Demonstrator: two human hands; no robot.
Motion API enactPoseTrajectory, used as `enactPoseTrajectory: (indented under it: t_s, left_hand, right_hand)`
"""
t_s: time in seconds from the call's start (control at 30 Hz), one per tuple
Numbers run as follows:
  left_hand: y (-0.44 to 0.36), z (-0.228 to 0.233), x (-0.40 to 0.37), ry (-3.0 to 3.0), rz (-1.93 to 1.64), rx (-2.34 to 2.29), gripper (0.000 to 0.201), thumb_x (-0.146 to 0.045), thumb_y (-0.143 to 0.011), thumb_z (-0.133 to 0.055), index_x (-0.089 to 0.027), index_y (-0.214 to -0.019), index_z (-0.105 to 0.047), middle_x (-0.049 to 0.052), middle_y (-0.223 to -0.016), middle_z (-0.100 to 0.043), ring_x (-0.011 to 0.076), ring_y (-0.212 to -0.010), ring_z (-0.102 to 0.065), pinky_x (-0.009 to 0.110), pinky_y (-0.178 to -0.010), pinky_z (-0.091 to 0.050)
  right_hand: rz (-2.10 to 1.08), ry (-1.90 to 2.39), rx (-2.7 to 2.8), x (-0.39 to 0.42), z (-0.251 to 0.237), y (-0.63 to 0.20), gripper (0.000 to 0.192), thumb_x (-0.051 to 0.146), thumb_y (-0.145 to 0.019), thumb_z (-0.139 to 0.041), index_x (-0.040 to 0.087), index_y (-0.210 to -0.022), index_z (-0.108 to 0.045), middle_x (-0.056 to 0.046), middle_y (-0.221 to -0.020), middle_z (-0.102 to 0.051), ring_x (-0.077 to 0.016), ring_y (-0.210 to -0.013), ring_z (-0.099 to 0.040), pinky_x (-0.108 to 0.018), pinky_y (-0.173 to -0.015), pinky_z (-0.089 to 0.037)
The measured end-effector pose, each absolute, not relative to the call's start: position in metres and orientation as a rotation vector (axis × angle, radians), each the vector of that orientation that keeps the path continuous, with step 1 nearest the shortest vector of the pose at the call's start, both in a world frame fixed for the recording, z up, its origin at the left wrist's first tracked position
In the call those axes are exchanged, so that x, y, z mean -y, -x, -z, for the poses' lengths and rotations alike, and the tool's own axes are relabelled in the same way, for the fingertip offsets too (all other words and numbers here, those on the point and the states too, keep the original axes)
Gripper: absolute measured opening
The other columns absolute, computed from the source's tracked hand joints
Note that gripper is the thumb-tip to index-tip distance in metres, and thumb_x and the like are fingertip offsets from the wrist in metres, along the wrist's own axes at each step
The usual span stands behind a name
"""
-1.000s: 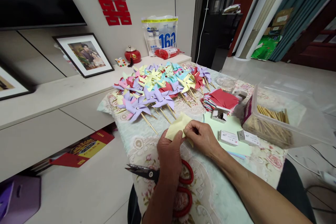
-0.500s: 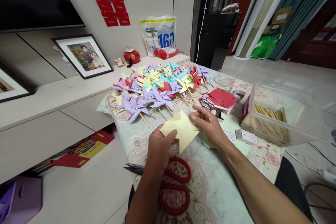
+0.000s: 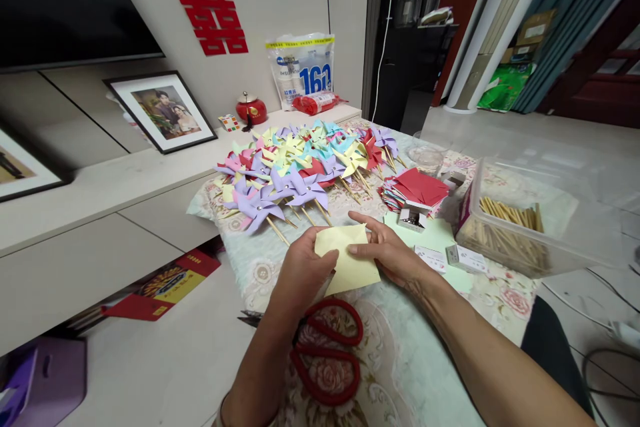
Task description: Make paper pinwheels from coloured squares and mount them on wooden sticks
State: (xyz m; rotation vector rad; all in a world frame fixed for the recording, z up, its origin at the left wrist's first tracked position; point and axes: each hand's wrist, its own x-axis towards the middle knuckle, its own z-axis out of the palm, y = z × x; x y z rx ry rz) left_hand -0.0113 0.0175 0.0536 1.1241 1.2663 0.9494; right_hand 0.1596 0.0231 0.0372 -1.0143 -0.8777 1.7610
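A pale yellow sheet of paper (image 3: 351, 263) is held up over the table, its slits and folds hard to make out now. My left hand (image 3: 305, 260) grips its left side, thumb on the front and fingers behind. At the right edge, my right hand (image 3: 387, 250) pinches the paper with the thumb in front; its index finger sticks out above and the other fingertips are partly hidden. Scissors with red handles (image 3: 333, 353) lie beneath my left forearm, which covers part of the blades. Beyond my hands are several finished paper pinwheels (image 3: 300, 187) on sticks.
On the right stand a clear plastic box (image 3: 467, 240) of wooden sticks (image 3: 515, 217), a stack of red paper (image 3: 419, 187), and a small open box (image 3: 414, 217) of dark pieces. White small boxes (image 3: 467, 258) rest on pale green paper (image 3: 400, 233). A flowered cloth (image 3: 400, 360) covers the table.
The yellow paper has turned in my left hand, so its pointed corners no longer stick out. My right hand has moved left and down onto its edge.
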Motion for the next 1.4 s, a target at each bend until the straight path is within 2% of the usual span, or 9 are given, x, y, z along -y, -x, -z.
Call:
enactPoseTrajectory:
  t_s: [0.2,0.3,0.43,0.53,0.67,0.87,1.13,1.23,1.4]
  left_hand:
    - [0.011,-0.053,-0.018,-1.361,-0.912,-1.403,0.036,-0.017,-0.07,-0.064,-0.021,-0.105,-0.068,-0.002,-0.056,-0.063,0.0144,-0.042,-0.053,0.023,-0.045,-0.038]
    - [0.009,-0.05,-0.019,-1.35,-0.957,-1.419,0.047,-0.018,-0.068,-0.067,-0.02,-0.115,-0.065,-0.004,-0.054,-0.061,0.0136,-0.041,-0.051,0.023,-0.044,-0.037]
    - [0.003,-0.05,-0.018,-1.026,-1.091,-1.298,0.064,-0.021,-0.066,-0.074,-0.017,-0.126,-0.055,0.005,-0.085,-0.075,0.0138,-0.051,-0.061,0.024,-0.05,-0.046]
    - [-0.003,-0.051,-0.013,-0.776,-1.086,-1.132,0.05,-0.027,-0.067,-0.077,-0.014,-0.113,-0.062,0.008,-0.089,-0.077,0.0172,-0.065,-0.069,0.026,-0.061,-0.052]
    - [-0.008,-0.045,-0.007,-0.685,-1.053,-0.957,0.038,-0.033,-0.066,-0.08,-0.013,-0.097,-0.072,0.01,-0.086,-0.078,0.0231,-0.075,-0.073,0.028,-0.064,-0.054]
    - [-0.014,-0.039,-0.006,-0.665,-1.136,-0.992,0.045,-0.027,-0.055,-0.087,-0.012,-0.095,-0.076,0.009,-0.079,-0.078,0.0265,-0.073,-0.073,0.035,-0.068,-0.057]
    - [-0.004,-0.036,-0.011,-0.69,-1.195,-1.083,0.038,-0.026,-0.063,-0.082,-0.01,-0.097,-0.074,0.007,-0.075,-0.078,0.0238,-0.064,-0.073,0.034,-0.064,-0.057]
    - [0.003,-0.037,-0.016,-0.638,-1.245,-1.091,0.037,-0.025,-0.059,-0.084,-0.01,-0.092,-0.073,0.008,-0.075,-0.078,0.024,-0.064,-0.073,0.034,-0.065,-0.058]
    - [0.014,-0.042,-0.021,-0.595,-1.312,-1.123,0.037,-0.025,-0.056,-0.085,-0.01,-0.087,-0.072,0.008,-0.072,-0.077,0.0237,-0.063,-0.072,0.035,-0.065,-0.058]
  right_hand:
    - [-1.713,1.038,0.923,-0.023,-0.034,-0.157,0.109,0.017,-0.058,-0.084,0.016,-0.152,-0.03,-0.003,-0.087,-0.075,-0.0198,-0.07,-0.07,-0.03,-0.064,-0.054]
    - [-1.678,1.059,0.93,-0.023,-0.033,-0.157,0.106,0.017,-0.058,-0.082,0.016,-0.152,-0.032,-0.003,-0.087,-0.075,-0.0202,-0.069,-0.069,-0.031,-0.064,-0.054]
    - [-1.627,1.048,0.878,-0.025,-0.032,-0.157,0.104,0.017,-0.058,-0.081,0.017,-0.151,-0.034,-0.006,-0.097,-0.075,-0.0204,-0.072,-0.07,-0.032,-0.065,-0.055]
    - [-1.565,1.033,0.862,-0.026,-0.032,-0.157,0.103,0.019,-0.058,-0.081,0.017,-0.15,-0.034,-0.007,-0.102,-0.074,-0.0203,-0.073,-0.069,-0.032,-0.067,-0.056]
    - [-1.542,1.011,0.897,-0.026,-0.032,-0.157,0.103,0.021,-0.06,-0.081,0.018,-0.151,-0.033,-0.006,-0.099,-0.075,-0.0208,-0.076,-0.07,-0.031,-0.068,-0.055]
    - [-1.527,1.058,0.98,-0.025,-0.032,-0.156,0.1,0.024,-0.061,-0.082,0.018,-0.15,-0.036,-0.007,-0.101,-0.074,-0.0228,-0.081,-0.07,-0.031,-0.066,-0.054]
    - [-1.518,0.978,1.005,-0.026,-0.024,-0.156,0.087,0.029,-0.068,-0.082,0.018,-0.144,-0.042,-0.007,-0.108,-0.071,-0.022,-0.096,-0.068,-0.035,-0.083,-0.054]
    - [-1.327,1.02,1.089,-0.027,-0.022,-0.155,0.076,0.032,-0.069,-0.082,0.019,-0.136,-0.051,-0.006,-0.105,-0.066,-0.0183,-0.088,-0.066,-0.034,-0.08,-0.053]
    - [-0.711,1.101,1.426,-0.025,-0.023,-0.157,0.04,0.027,-0.077,-0.076,0.023,-0.115,-0.064,-0.005,-0.098,-0.062,-0.0182,-0.085,-0.059,-0.034,-0.075,-0.051]
